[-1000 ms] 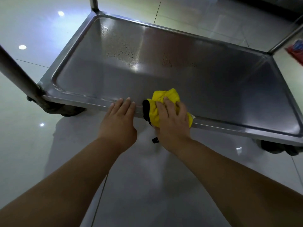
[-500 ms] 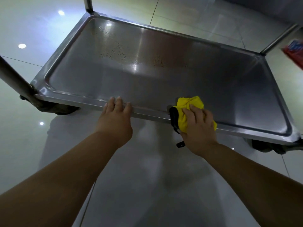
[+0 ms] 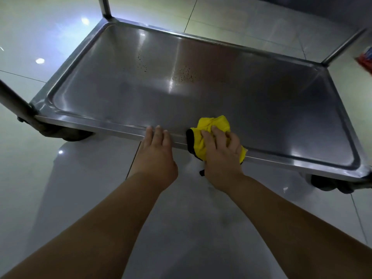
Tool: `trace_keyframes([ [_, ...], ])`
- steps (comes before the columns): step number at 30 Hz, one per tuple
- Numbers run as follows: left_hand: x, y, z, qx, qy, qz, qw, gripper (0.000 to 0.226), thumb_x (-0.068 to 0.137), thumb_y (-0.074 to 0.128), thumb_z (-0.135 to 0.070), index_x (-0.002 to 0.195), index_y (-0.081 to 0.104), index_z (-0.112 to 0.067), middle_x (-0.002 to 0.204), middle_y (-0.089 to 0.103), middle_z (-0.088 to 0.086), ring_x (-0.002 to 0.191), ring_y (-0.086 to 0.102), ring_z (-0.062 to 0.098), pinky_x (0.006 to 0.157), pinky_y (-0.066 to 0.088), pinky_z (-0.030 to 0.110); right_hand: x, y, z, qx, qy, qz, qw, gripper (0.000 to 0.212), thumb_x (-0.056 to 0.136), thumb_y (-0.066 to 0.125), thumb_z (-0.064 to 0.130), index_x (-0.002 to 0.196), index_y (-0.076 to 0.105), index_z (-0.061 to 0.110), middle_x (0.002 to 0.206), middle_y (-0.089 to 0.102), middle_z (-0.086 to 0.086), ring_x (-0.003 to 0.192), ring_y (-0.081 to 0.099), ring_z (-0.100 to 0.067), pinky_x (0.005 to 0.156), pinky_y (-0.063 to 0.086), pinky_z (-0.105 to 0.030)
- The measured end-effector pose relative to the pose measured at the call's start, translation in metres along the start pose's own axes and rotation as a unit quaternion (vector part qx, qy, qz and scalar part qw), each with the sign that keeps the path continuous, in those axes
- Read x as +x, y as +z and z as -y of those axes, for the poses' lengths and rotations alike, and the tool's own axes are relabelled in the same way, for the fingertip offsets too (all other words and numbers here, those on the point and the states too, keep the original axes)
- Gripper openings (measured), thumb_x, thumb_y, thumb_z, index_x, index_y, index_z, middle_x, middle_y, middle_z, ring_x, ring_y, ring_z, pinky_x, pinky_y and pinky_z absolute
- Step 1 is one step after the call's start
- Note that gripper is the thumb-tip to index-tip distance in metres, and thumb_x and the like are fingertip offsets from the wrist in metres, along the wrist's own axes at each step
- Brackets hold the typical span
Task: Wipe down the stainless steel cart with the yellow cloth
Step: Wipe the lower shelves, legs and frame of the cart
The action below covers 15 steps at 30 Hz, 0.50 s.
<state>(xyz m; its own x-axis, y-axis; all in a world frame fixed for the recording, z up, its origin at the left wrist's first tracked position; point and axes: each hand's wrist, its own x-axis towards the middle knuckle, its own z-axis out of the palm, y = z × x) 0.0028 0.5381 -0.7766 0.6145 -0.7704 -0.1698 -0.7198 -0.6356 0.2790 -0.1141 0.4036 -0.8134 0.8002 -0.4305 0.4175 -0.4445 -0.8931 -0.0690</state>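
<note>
The yellow cloth [image 3: 211,135], bunched up with a black edge showing, sits on the near rim of the steel cart [image 3: 112,125], draped over the lip. The right hand [image 3: 222,154] grips it, fingers [image 3: 218,132] curled over the bundle. Just beside it, the left hand [image 3: 156,153] rests on the same rim, its fingers straight and pressed together. Dark specks dot the shelf's middle. A red packet [image 3: 365,61] lies on the tiled floor [image 3: 30,47] at far right.

head view, looking down, close above cart [image 3: 201,97]
</note>
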Motion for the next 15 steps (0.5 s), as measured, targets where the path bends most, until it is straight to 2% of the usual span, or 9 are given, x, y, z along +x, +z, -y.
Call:
trace_keyframes([
  [4,-0.005,0.001,-0.003,0.049,-0.008,0.002,0.999,0.08,0.092,0.048,-0.03,0.148,-0.004,-0.005,0.156,-0.009,0.012,0.143,-0.015,0.029,0.116,0.002,0.034,0.002,0.0,0.004,0.009,-0.022,0.004,1.0,0.103,0.036,0.084,0.012,0.13,0.041,0.012,0.131,0.035,-0.01,0.105,0.031,-0.035,0.076,0.047,-0.055],
  [9,-0.006,0.005,-0.008,0.121,-0.005,-0.003,0.993,0.073,0.094,0.036,-0.019,0.145,-0.011,0.002,0.154,-0.012,0.022,0.142,-0.014,0.035,0.115,-0.006,0.037,-0.007,-0.009,-0.027,0.013,-0.042,0.048,0.998,0.103,0.039,0.089,0.016,0.134,0.048,0.01,0.135,0.048,-0.012,0.109,0.033,-0.035,0.082,0.05,-0.053],
  [15,-0.004,0.006,-0.003,0.106,0.013,-0.033,0.994,0.072,0.093,0.04,-0.018,0.147,-0.005,-0.001,0.155,-0.007,0.019,0.143,-0.012,0.032,0.114,-0.008,0.035,-0.04,-0.029,-0.086,-0.059,0.024,0.05,0.997,0.095,0.051,0.084,0.007,0.136,0.041,0.014,0.139,0.034,-0.007,0.111,0.035,-0.041,0.084,0.049,-0.052],
])
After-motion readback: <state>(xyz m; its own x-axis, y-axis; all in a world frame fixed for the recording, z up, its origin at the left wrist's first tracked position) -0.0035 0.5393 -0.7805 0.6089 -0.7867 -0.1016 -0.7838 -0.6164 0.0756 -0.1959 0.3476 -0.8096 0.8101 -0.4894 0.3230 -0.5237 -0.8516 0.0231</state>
